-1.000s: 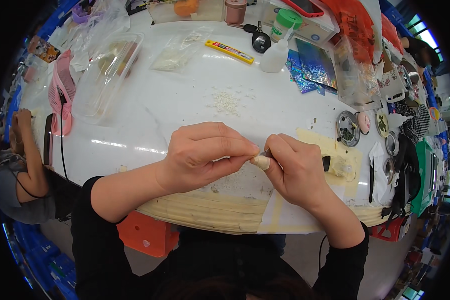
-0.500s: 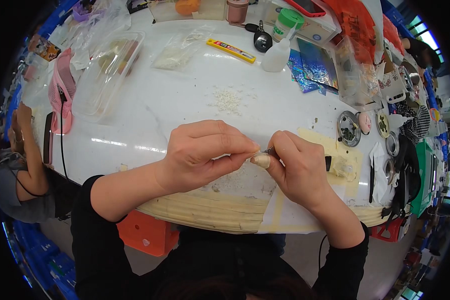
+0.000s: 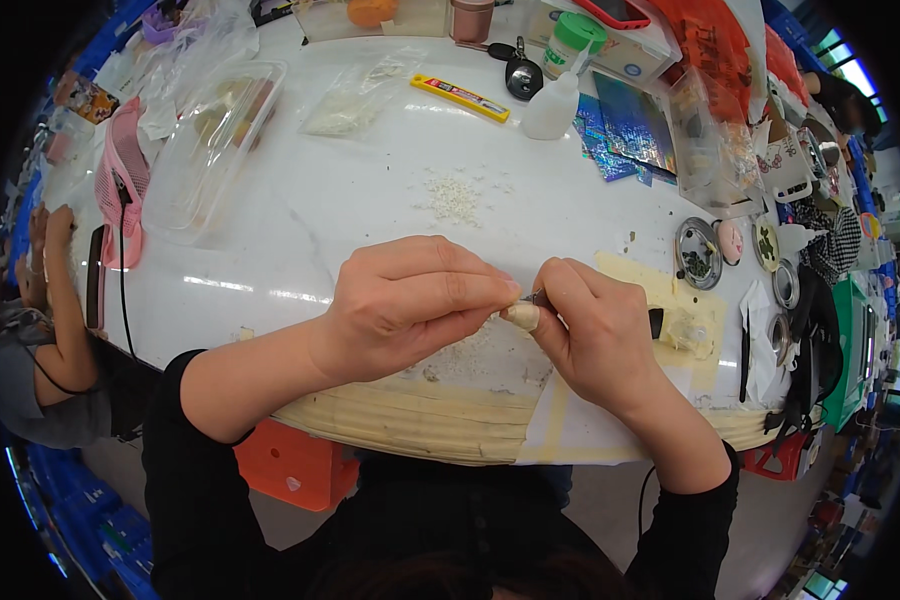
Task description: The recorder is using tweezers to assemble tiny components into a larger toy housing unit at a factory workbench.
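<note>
Left hand is pinching a small cream piece; right hand is gripping a thin dark tool against it. Work looks midway, with loose white beads lying unused on the table.

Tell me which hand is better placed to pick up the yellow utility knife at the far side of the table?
Probably the left hand. The yellow utility knife lies nearer its side, while the right hand grips a thin tool. Both pinch a small cream piece.
</note>
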### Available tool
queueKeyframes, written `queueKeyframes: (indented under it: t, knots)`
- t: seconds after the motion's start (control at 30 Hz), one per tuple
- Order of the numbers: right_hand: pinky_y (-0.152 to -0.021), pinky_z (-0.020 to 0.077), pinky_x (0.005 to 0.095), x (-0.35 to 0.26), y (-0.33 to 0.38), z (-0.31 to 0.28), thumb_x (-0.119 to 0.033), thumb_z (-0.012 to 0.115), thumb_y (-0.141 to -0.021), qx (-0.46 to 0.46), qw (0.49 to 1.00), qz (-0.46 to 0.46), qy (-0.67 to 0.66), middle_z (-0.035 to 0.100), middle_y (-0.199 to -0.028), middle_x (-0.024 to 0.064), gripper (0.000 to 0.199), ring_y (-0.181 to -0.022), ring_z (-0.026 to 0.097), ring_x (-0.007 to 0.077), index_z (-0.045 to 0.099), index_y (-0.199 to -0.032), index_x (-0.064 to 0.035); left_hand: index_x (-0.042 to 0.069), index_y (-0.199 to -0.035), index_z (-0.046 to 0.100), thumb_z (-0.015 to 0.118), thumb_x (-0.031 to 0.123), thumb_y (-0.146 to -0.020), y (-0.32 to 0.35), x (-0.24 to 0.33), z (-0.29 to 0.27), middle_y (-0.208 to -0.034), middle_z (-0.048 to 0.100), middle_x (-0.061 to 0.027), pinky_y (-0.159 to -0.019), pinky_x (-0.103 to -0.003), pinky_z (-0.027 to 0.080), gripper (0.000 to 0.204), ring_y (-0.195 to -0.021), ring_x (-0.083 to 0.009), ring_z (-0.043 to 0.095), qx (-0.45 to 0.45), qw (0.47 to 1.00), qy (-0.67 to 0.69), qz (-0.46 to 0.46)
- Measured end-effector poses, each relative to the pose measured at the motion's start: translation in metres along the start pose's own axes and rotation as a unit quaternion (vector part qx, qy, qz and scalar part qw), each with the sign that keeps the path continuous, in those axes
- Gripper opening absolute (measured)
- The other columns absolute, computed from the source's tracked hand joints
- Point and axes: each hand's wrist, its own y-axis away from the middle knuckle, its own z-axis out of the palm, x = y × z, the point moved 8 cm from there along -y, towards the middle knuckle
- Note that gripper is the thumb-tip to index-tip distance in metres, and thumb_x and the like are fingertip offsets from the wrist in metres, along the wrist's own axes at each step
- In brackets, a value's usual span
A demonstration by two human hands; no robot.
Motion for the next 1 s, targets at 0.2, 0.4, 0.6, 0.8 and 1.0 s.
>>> queueKeyframes:
  t: [0.2,0.4,0.6,0.8,1.0]
  knots:
    - [-0.043,0.0402,0.0350,0.001,0.000,0.002,-0.032,0.070,-0.084,-0.017,1.000,0.005,-0.007,0.050,-0.062,0.0033,0.030,-0.053,0.054,0.0234,0.050,-0.079,-0.0095,0.001,-0.096,0.072,0.074,-0.009,-0.069,-0.001,0.001,0.001,-0.087,0.069,-0.0106,-0.061,-0.027,0.053,0.028,-0.072,-0.0202,0.066,-0.005,1.000,-0.008,0.012]
    - [-0.043,0.0390,0.0355,0.001,0.000,0.002,-0.029,0.069,-0.085,-0.033,0.999,-0.008,0.002,0.050,-0.062,0.0029,0.028,-0.052,0.053,0.0235,0.050,-0.078,-0.0100,0.001,-0.095,0.071,0.074,-0.009,-0.069,-0.001,0.000,0.001,-0.087,0.069,-0.0111,-0.061,-0.027,0.053,0.027,-0.072,-0.0204,0.066,-0.010,1.000,-0.017,0.015]
    - [-0.046,0.0436,0.0300,0.005,-0.001,-0.013,-0.007,0.072,-0.075,0.038,0.993,0.014,-0.112,0.057,-0.072,0.0038,0.018,-0.056,0.058,0.0190,0.060,-0.088,-0.0075,-0.001,-0.096,0.067,0.066,-0.003,-0.085,0.009,-0.034,0.011,-0.088,0.069,-0.0093,-0.069,-0.025,0.055,0.012,-0.077,-0.0140,0.067,-0.045,0.948,0.193,-0.250]
    - [-0.052,0.0503,0.0265,-0.003,-0.003,-0.014,0.013,0.062,-0.061,0.069,0.985,-0.052,-0.153,0.064,-0.085,0.0059,0.050,-0.062,0.062,0.0166,0.070,-0.106,-0.0074,-0.002,-0.100,0.062,0.060,0.004,-0.093,0.027,-0.048,0.036,-0.090,0.068,-0.0090,-0.075,-0.025,0.056,0.009,-0.083,-0.0138,0.068,-0.067,0.814,0.420,-0.396]
    - [-0.051,0.0499,0.0257,-0.001,-0.004,-0.014,0.014,0.063,-0.061,0.078,0.982,-0.053,-0.166,0.064,-0.087,0.0057,0.046,-0.064,0.063,0.0141,0.070,-0.101,-0.0074,-0.001,-0.102,0.062,0.059,0.011,-0.096,0.035,-0.051,0.045,-0.093,0.069,-0.0104,-0.075,-0.026,0.057,0.014,-0.085,-0.0166,0.069,-0.068,0.722,0.513,-0.460]
